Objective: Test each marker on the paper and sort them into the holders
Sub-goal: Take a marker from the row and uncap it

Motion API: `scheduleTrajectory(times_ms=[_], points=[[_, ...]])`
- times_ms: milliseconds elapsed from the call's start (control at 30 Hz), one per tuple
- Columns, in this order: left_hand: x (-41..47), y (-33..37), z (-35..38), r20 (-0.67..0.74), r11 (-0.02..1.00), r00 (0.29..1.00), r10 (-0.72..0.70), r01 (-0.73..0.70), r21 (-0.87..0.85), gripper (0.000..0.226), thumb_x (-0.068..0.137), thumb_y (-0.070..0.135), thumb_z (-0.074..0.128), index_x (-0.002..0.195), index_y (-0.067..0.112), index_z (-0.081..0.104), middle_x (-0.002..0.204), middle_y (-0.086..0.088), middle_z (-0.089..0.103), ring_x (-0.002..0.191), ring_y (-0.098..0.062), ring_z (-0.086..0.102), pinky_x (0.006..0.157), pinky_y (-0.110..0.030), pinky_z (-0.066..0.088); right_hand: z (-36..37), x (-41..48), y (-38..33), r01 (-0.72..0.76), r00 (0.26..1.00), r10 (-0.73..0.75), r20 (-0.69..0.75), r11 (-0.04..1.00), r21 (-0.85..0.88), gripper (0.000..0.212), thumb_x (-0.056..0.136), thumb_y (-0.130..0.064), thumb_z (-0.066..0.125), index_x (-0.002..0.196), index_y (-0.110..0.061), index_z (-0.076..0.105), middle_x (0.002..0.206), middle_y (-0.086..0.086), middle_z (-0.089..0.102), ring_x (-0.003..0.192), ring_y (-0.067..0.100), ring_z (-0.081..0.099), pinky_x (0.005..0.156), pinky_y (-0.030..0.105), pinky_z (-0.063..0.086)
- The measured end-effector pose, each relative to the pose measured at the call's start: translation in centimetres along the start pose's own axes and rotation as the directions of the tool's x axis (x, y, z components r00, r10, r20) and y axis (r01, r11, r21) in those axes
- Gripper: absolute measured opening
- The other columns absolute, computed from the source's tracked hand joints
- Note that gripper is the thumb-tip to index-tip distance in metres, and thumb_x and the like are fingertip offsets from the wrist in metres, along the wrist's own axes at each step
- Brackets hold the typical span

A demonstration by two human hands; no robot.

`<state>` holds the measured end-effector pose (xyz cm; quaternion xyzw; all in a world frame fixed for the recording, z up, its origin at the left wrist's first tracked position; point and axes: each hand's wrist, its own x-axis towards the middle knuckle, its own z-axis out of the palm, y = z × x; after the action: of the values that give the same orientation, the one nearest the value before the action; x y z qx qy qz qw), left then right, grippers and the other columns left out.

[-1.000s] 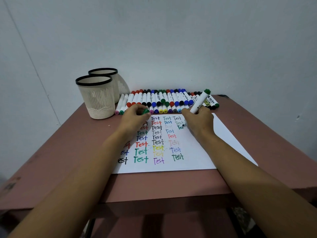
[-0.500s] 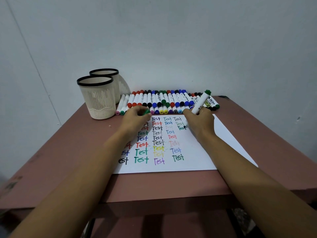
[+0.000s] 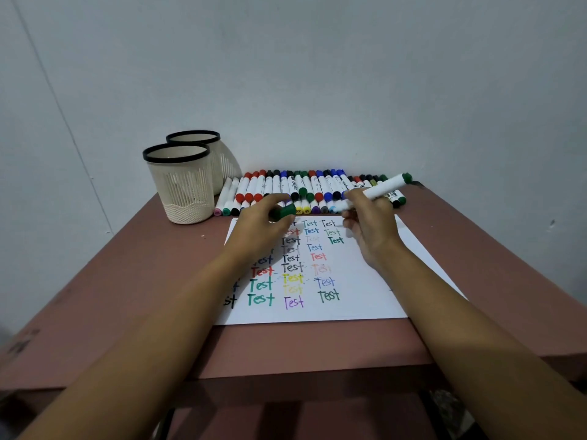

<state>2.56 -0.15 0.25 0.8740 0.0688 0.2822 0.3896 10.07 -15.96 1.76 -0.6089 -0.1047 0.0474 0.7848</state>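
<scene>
Step in hand: testing one marker, likely at the end of its test. The right hand (image 3: 371, 230) grips a green marker (image 3: 386, 186), fingers curled round the white barrel. The marker is tilted, its green butt pointing toward the far right corner of the surface (image 3: 127, 281) and its writing end down by the far edge of the paper (image 3: 365, 303). The left hand (image 3: 259, 228) pinches the loose green cap (image 3: 284, 211) in its fingertips, over the far left part of the paper.

The paper lies mid-surface, covered in coloured "Test" words. A dark green one sits just beside the right hand and is probably this marker's.

Next move, as a judgement: bring cap and tip together and press shut, which needs both hands aligned. Then carry the marker to the far left corner and drop it in the front holder (image 3: 181, 185) or the rear holder (image 3: 203, 142), depending on how the mark is judged.

The row of markers (image 3: 317, 188) lies along the far edge.

Hard to see:
- The marker's tip is blurred and partly behind the fingers, so I cannot tell if it touches the paper.
- The left forearm covers the left columns of words.
- The holders' insides are not visible.
- The rear holder is half hidden behind the front one.
- The right end of the row is blocked by the held marker.
- The barrel labels are unreadable.
</scene>
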Motion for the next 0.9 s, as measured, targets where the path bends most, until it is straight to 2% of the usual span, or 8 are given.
scheduleTrajectory(times_ms=[100,233,400,500,600,733,833,900], points=[[-0.1,0.3,0.1,0.018,0.998,0.998,0.057,-0.057,0.037,0.034,0.089,0.017,0.061,0.122,0.010,0.057,0.111,-0.002,0.062,0.094,-0.007,0.054,0.073,-0.003,0.038,0.4,-0.5,-0.4,-0.066,0.987,0.038,0.155,0.981,0.181,0.016,0.091,-0.002,0.051,0.077,-0.007,0.055,0.070,0.007,0.055,0.060,0.012,0.051,0.052,0.020,0.045],[-0.2,0.8,0.2,0.052,0.991,0.991,0.121,-0.124,0.058,0.030,0.088,0.014,0.062,0.117,0.006,0.060,0.110,-0.006,0.064,0.091,-0.008,0.056,0.070,0.003,0.038,0.7,-0.7,-0.3,-0.058,0.969,0.018,0.247,0.986,0.155,0.015,0.092,-0.001,0.051,0.080,-0.008,0.056,0.078,0.012,0.058,0.062,0.015,0.058,0.055,0.021,0.050],[-0.4,1.1,0.3,0.048,0.989,0.988,0.146,-0.148,0.024,0.032,0.088,0.016,0.063,0.118,0.007,0.060,0.107,-0.003,0.064,0.091,-0.008,0.057,0.072,0.002,0.039,0.7,-0.7,0.0,-0.037,0.956,0.009,0.294,0.995,0.090,0.014,0.093,-0.003,0.054,0.080,-0.009,0.058,0.072,0.007,0.064,0.061,0.011,0.062,0.055,0.019,0.051],[-0.6,1.3,0.4,0.050,0.983,0.982,0.181,-0.182,0.012,0.030,0.089,0.018,0.061,0.116,0.006,0.061,0.100,0.001,0.062,0.088,-0.009,0.057,0.071,-0.001,0.040,0.7,-0.7,0.3,-0.033,0.947,0.016,0.321,0.998,0.048,0.010,0.091,-0.010,0.060,0.081,-0.010,0.062,0.068,0.001,0.062,0.059,0.008,0.059,0.051,0.018,0.047],[-0.7,1.3,0.5,0.033,0.962,0.964,0.264,-0.266,0.061,0.026,0.092,0.017,0.056,0.113,0.003,0.062,0.093,-0.003,0.063,0.080,-0.013,0.056,0.068,-0.008,0.039,0.6,-0.7,0.3,-0.036,0.943,0.030,0.331,0.999,0.013,0.014,0.089,-0.016,0.063,0.076,-0.010,0.062,0.060,-0.002,0.050,0.051,0.006,0.044,0.047,0.017,0.035],[-0.7,1.3,0.5,0.018,0.922,0.931,0.366,-0.365,0.128,0.021,0.094,0.013,0.052,0.104,-0.002,0.063,0.077,-0.002,0.056,0.065,-0.013,0.047,0.060,-0.012,0.034,0.7,-0.9,0.3,-0.092,0.927,0.059,0.370,0.993,0.071,0.018,0.090,-0.015,0.062,0.073,-0.009,0.060,0.056,-0.002,0.049,0.046,0.004,0.043,0.044,0.015,0.036],[-0.7,1.2,0.6,0.037,0.938,0.941,0.335,-0.337,0.080,0.020,0.095,0.014,0.049,0.097,-0.002,0.062,0.066,0.003,0.050,0.056,-0.005,0.042,0.053,-0.017,0.030,0.6,-0.8,0.4,-0.121,0.915,0.076,0.395,0.988,0.092,0.016,0.091,-0.014,0.061,0.075,-0.009,0.061,0.057,-0.001,0.050,0.047,0.004,0.045,0.045,0.015,0.038],[-0.7,1.3,0.6,0.076,0.956,0.955,0.286,-0.289,0.039,0.021,0.096,0.015,0.048,0.091,0.000,0.061,0.063,0.005,0.048,0.052,-0.006,0.041,0.051,-0.016,0.030,0.4,-0.7,0.4,-0.137,0.906,0.090,0.414,0.987,0.084,0.015,0.091,-0.013,0.060,0.077,-0.008,0.061,0.056,-0.002,0.052,0.048,0.004,0.047,0.046,0.014,0.040]])
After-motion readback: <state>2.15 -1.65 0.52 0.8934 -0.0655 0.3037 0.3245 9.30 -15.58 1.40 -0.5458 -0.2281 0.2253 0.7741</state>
